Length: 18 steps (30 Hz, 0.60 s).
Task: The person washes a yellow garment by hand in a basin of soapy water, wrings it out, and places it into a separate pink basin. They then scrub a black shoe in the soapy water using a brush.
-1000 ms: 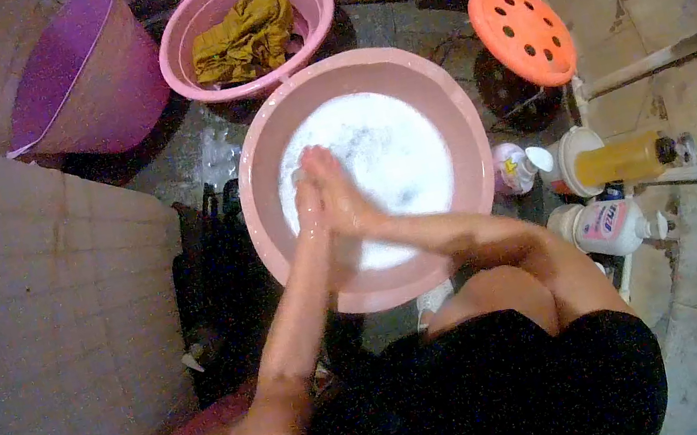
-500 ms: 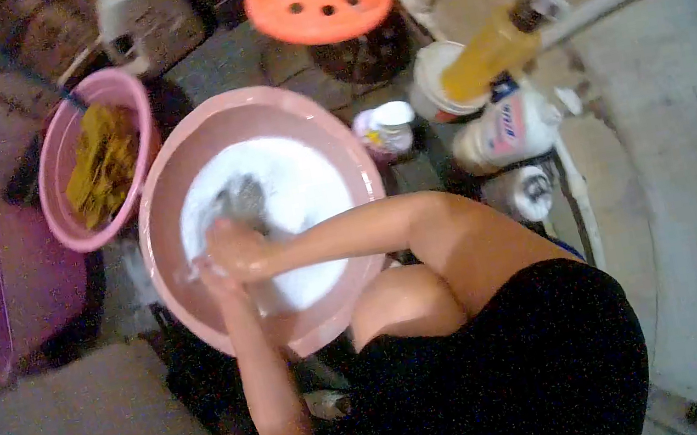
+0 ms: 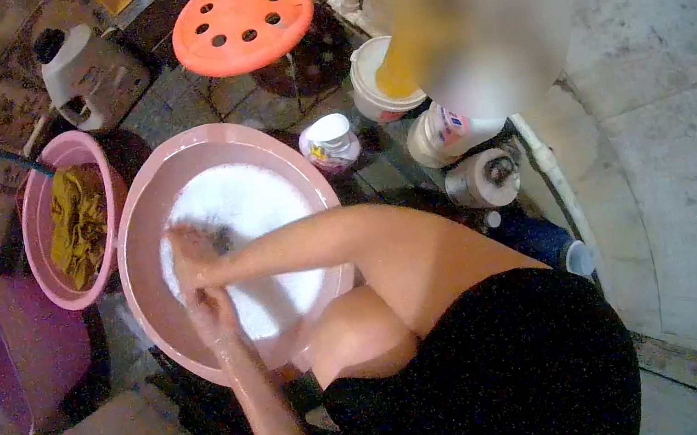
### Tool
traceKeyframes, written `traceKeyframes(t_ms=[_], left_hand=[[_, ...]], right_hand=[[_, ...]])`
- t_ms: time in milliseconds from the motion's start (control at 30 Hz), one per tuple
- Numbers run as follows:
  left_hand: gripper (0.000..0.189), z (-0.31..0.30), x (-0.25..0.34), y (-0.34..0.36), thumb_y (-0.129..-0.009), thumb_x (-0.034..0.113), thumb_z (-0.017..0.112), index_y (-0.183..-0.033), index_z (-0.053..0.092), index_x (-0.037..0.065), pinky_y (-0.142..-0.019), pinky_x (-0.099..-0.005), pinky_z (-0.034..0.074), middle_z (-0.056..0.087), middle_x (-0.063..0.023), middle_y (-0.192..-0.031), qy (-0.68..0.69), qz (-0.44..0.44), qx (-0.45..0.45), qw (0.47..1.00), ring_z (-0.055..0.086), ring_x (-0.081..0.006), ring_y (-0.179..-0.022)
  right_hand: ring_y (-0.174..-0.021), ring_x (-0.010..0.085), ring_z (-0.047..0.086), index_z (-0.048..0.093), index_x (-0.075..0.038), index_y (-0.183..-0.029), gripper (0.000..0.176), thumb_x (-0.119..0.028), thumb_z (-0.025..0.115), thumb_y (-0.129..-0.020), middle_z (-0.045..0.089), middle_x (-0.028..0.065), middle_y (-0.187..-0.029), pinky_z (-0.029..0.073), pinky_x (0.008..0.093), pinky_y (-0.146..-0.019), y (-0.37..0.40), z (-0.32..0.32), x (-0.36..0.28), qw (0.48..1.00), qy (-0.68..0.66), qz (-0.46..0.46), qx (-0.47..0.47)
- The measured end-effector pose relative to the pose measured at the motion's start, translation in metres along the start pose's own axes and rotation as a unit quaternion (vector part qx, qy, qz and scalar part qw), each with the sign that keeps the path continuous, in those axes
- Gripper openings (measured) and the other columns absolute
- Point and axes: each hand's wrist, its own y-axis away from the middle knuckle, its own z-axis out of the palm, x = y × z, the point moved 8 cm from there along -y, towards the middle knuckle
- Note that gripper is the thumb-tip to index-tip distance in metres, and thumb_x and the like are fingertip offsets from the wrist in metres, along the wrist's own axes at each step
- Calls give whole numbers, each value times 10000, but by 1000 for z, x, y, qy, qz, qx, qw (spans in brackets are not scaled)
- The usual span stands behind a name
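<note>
A large pink basin point(image 3: 141, 282) holds water topped with white foam point(image 3: 270, 194). Inside its left part, my right hand point(image 3: 190, 256) is over the foam, its wet fingers blurred, beside a dark gap in the suds. Just below it and touching it is my left hand point(image 3: 214, 308), wet, with its fingers mostly hidden. Whether either hand holds anything cannot be made out. My right forearm crosses the basin from the right, and my left forearm comes up from below.
Left of the basin are a pink tub point(image 3: 36, 258) with yellow-brown cloth point(image 3: 79, 223) and a purple container point(image 3: 40, 346). Behind stand a jug point(image 3: 105, 79) and an orange stool point(image 3: 244, 21). To the right are a white-capped bottle point(image 3: 330, 144), a white bucket point(image 3: 372, 87) and more bottles point(image 3: 482, 180).
The view has shifted, so the basin and stool appear further left and the basin slightly lower. Both hands are still together in the basin, with the right hand now more over the left side's foam.
</note>
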Motion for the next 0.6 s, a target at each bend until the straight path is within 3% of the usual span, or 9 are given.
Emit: traceKeyframes(t_ms=[67, 167, 200, 233, 267, 367, 500, 567, 600], left_hand=[[455, 21, 39, 21, -947, 321, 385, -1287, 434, 23, -1023, -373, 366, 453, -181, -1285, 615, -105, -111, 774, 439, -247, -1206], [424, -4, 22, -1, -949, 311, 373, -1242, 491, 29, -957, -362, 426, 518, -169, -1216, 676, 71, -250, 689, 505, -253, -1132], [327, -14, 13, 0, -929, 290, 420, -1101, 526, 32, -864, -363, 468, 569, -154, -1074, 382, 154, -40, 910, 553, -240, -996], [255, -27, 28, 21, -908, 268, 467, -959, 560, 36, -770, -363, 511, 619, -139, -931, 2, 78, 169, 983, 602, -227, -859], [236, -9, 12, 16, -910, 206, 465, -1033, 552, 24, -812, -320, 478, 598, -133, -982, 65, 130, 81, 986, 576, -199, -900], [283, 6, -3, -13, -917, 147, 455, -1157, 506, 6, -883, -297, 435, 547, -127, -1092, 312, 191, -72, 928, 529, -182, -991], [411, -1, 21, -13, -932, 158, 429, -1305, 392, -10, -972, -356, 404, 453, -127, -1272, 752, 205, -284, 559, 462, -217, -1139], [419, 28, 33, 14, -951, 177, 409, -1332, 368, 8, -1016, -350, 362, 432, -130, -1304, 683, -34, -121, 719, 431, -221, -1182], [422, 38, 46, 21, -958, 188, 399, -1338, 362, 10, -1022, -341, 355, 434, -132, -1306, 709, -74, -115, 692, 433, -225, -1185]], right_hand=[[-1126, 358, 445, 504, 47, -1112, 497, -164, 631, -680, 487, 255, -1167, 322, 473, -982, 5, -5, 2, 999, 24, -11, 30], [-1153, 361, 430, 495, 56, -1131, 487, -159, 605, -709, 475, 267, -1188, 299, 486, -1002, 31, 25, -7, 1000, 10, -23, 10], [-1162, 362, 425, 492, 58, -1138, 483, -158, 597, -719, 471, 271, -1195, 291, 490, -1008, 27, 31, -3, 999, 13, -40, 10], [-1171, 364, 419, 488, 61, -1144, 480, -156, 588, -728, 467, 275, -1202, 283, 494, -1015, 16, 38, 5, 998, 30, -56, 13], [-1180, 365, 414, 485, 64, -1151, 477, -155, 580, -738, 463, 279, -1209, 275, 498, -1021, -2, 48, 18, 995, 62, -67, 31], [-1208, 368, 399, 476, 72, -1171, 467, -150, 555, -767, 451, 290, -1230, 251, 511, -1041, 1, 87, 10, 975, 173, -106, 94], [-1222, 309, 394, 382, 33, -1269, 493, -125, 480, -812, 399, 216, -1315, 290, 441, -1031, 4, 74, 59, 996, 14, -93, 3], [-1195, 300, 407, 361, 11, -1289, 475, -133, 440, -843, 398, 192, -1306, 326, 407, -1005, -5, 62, 66, 991, 72, -104, 37], [-1152, 313, 435, 390, 9, -1255, 443, -148, 440, -844, 430, 202, -1249, 354, 412, -973, -1, 46, 56, 980, 118, -120, 102]])
